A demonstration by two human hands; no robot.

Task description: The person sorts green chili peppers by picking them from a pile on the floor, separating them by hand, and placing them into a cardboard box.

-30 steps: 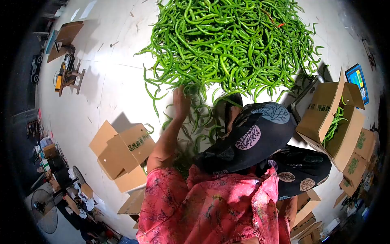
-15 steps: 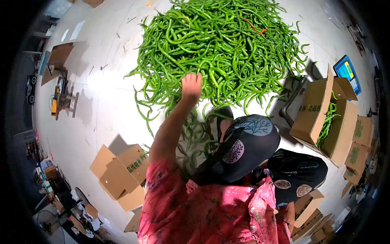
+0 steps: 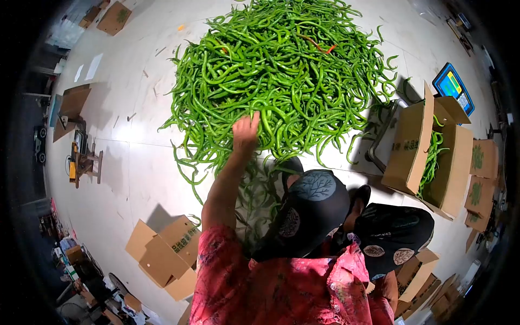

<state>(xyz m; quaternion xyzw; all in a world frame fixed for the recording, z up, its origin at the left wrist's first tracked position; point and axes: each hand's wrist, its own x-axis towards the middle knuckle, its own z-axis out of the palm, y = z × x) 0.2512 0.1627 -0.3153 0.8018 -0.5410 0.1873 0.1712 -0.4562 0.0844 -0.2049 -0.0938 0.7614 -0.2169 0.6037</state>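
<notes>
A large heap of long green peppers (image 3: 281, 70) lies on the pale floor, with a red pepper (image 3: 319, 45) near its top. My left hand (image 3: 247, 131) rests at the heap's near edge, fingers pointing into the peppers and bent close together; whether they grip one is too small to tell. Loose peppers lie in shadow beside my left forearm and knee. My right hand does not show; only part of my right arm (image 3: 385, 290) is visible low in the picture, beside my bent leg.
At the right, an open cardboard box (image 3: 452, 168) with green peppers inside stands before a blue-framed scale display (image 3: 454, 89). An open box (image 3: 165, 254) lies at the lower left. A small wooden stool (image 3: 86, 157) stands at the far left.
My left hand has moved from the loose peppers by my knee forward to the heap's near edge. The camera's view has shifted, showing more floor beyond the heap.
</notes>
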